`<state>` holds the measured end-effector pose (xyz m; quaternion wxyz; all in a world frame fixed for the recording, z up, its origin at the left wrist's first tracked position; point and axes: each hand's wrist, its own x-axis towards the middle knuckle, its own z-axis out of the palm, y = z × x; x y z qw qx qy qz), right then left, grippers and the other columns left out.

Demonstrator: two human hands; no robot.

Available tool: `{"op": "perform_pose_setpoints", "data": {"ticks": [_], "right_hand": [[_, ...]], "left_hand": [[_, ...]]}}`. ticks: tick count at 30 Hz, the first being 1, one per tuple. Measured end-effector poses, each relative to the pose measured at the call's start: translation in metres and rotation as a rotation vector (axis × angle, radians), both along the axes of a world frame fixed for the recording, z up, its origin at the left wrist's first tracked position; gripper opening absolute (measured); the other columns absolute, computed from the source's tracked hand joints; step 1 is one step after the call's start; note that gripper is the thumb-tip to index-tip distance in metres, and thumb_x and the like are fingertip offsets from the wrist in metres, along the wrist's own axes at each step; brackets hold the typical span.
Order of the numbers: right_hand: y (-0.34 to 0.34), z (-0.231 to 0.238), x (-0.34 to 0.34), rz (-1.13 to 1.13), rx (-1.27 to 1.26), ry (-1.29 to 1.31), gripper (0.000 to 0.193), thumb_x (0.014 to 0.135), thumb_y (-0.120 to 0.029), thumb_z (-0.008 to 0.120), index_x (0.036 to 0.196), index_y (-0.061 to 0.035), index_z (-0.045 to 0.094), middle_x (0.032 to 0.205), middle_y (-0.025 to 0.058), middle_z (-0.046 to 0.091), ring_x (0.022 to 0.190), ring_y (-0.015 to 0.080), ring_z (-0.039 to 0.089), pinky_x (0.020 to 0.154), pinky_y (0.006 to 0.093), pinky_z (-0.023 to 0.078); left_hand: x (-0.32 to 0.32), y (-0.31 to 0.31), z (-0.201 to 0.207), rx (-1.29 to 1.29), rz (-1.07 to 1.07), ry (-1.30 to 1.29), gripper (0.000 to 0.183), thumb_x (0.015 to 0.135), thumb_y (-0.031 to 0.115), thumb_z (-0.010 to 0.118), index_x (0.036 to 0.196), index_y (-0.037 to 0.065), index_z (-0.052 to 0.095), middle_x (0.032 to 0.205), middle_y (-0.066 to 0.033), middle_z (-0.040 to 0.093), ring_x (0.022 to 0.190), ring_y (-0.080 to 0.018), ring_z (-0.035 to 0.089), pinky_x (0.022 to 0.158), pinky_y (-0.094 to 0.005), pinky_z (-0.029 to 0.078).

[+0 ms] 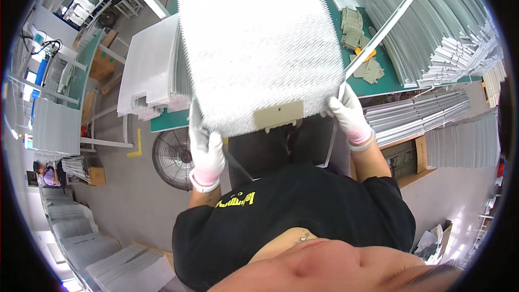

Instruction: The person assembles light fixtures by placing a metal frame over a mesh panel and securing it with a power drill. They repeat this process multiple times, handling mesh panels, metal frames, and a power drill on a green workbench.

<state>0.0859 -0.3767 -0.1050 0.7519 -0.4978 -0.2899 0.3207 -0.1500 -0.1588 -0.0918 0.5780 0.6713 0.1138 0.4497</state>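
A large silvery-white mesh panel (pixel 265 48) is tilted up in front of me, over the green table. My left hand (pixel 206 154), in a white glove, is closed on its near left corner, the thumb turned inward. At the near right corner my right hand (pixel 350 116), also gloved, closes on the panel's edge. A long white strip (pixel 384 32) slants up to the right from beside that hand; whether the fingers hold it too I cannot tell. Against the panel's near edge sits a beige rectangular plate (pixel 278 114) with a small dark hole.
Mesh panels (pixel 151 65) are stacked to the left on the green table (pixel 392 75). Small beige plates (pixel 370 70) and an orange item (pixel 366 53) lie to the right, beside piled long white strips (pixel 432 27). A black floor fan (pixel 172 157) stands at lower left.
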Motion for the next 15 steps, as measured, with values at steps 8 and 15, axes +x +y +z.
{"op": "perform_pose_setpoints", "data": {"ticks": [8, 15], "right_hand": [[0.050, 0.062, -0.009, 0.001, 0.190, -0.342, 0.063, 0.096, -0.024, 0.065, 0.144, 0.0074, 0.037, 0.122, 0.0069, 0.058, 0.105, 0.0124, 0.055, 0.093, 0.0298, 0.046], [0.064, 0.103, 0.028, -0.192, 0.198, -0.556, 0.045, 0.095, -0.006, 0.058, 0.137, 0.0047, 0.046, 0.117, 0.0050, 0.061, 0.101, 0.0087, 0.055, 0.090, 0.0263, 0.045]], "left_hand": [[-0.025, 0.035, 0.018, -0.030, 0.161, -0.074, 0.051, 0.102, 0.017, 0.053, 0.143, -0.009, 0.039, 0.127, -0.0163, 0.056, 0.110, -0.0197, 0.057, 0.099, -0.0354, 0.046], [0.022, 0.092, 0.056, 0.086, 0.070, -0.124, 0.059, 0.099, 0.008, 0.054, 0.149, -0.004, 0.027, 0.105, -0.0048, 0.059, 0.081, -0.0070, 0.051, 0.074, -0.0236, 0.046]]}}
